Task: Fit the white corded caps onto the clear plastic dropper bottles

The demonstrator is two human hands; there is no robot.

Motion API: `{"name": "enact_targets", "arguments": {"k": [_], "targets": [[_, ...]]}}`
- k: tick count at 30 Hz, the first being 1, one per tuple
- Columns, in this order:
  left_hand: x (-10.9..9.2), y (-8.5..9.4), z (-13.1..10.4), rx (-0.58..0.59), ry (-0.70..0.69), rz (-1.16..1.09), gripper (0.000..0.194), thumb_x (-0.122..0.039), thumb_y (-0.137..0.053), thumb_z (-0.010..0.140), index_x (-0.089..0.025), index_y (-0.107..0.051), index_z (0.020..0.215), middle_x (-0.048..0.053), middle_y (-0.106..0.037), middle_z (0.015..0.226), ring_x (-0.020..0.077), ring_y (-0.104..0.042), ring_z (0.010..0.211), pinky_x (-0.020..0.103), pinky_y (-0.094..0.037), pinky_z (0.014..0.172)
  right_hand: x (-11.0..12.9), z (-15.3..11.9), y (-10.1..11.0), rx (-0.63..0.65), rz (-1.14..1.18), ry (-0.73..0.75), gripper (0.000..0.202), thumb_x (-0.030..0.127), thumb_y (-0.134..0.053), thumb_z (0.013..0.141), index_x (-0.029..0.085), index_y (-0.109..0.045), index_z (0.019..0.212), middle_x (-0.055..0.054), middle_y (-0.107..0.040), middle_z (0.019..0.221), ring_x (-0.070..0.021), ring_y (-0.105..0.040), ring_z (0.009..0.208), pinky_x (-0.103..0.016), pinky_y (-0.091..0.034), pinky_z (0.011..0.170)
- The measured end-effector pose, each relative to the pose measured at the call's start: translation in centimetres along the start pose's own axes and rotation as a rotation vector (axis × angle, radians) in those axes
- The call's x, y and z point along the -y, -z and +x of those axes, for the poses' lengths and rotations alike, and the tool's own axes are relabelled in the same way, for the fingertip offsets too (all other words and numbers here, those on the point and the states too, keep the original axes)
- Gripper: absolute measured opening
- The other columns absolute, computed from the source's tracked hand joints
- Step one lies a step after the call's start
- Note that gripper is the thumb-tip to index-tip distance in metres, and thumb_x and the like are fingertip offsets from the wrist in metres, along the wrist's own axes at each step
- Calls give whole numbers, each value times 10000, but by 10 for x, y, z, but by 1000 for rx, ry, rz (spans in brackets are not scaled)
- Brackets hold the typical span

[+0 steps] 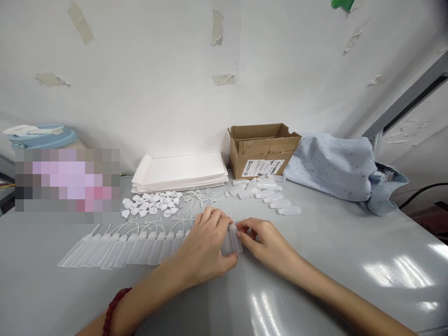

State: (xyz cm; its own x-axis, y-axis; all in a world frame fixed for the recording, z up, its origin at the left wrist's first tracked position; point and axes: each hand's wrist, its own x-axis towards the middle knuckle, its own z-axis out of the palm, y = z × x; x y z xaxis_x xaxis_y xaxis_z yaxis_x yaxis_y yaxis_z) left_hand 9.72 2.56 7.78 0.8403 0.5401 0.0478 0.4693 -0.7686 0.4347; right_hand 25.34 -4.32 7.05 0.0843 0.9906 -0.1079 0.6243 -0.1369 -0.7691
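Observation:
A row of translucent plastic bottles [108, 249] lies side by side on the grey table, white curved tubes sticking out of their tops. My left hand [210, 247] is closed over the right end of this row, fingers at the top and thumb near the base of the last bottle [235, 239]. From the right, my right hand [268, 242] pinches that bottle's upper side with thumb and fingertips. My left hand hides several bottles. White caps [152, 204] and loose white tubes [201, 198] lie behind the row; more translucent bottles [266, 192] are scattered at the right.
A stack of white sheets or bags [180, 170] and an open cardboard box [264, 158] stand against the wall. Light blue cloth [332, 165] lies right of the box. At the far left are a blue-lidded container [45, 137] and a blurred-out patch.

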Motion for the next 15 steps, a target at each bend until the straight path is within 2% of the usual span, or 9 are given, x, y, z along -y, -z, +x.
{"name": "enact_targets", "arguments": {"k": [15], "targets": [[0, 4, -2, 32, -1, 17, 392, -282, -612, 710, -165, -532, 1075, 93, -555, 1062, 291, -433, 1034, 447, -393, 855, -2, 0, 1, 12, -4, 0, 215, 218, -485, 845, 173, -695, 857, -45, -712, 776, -176, -591, 638, -283, -420, 580]]}}
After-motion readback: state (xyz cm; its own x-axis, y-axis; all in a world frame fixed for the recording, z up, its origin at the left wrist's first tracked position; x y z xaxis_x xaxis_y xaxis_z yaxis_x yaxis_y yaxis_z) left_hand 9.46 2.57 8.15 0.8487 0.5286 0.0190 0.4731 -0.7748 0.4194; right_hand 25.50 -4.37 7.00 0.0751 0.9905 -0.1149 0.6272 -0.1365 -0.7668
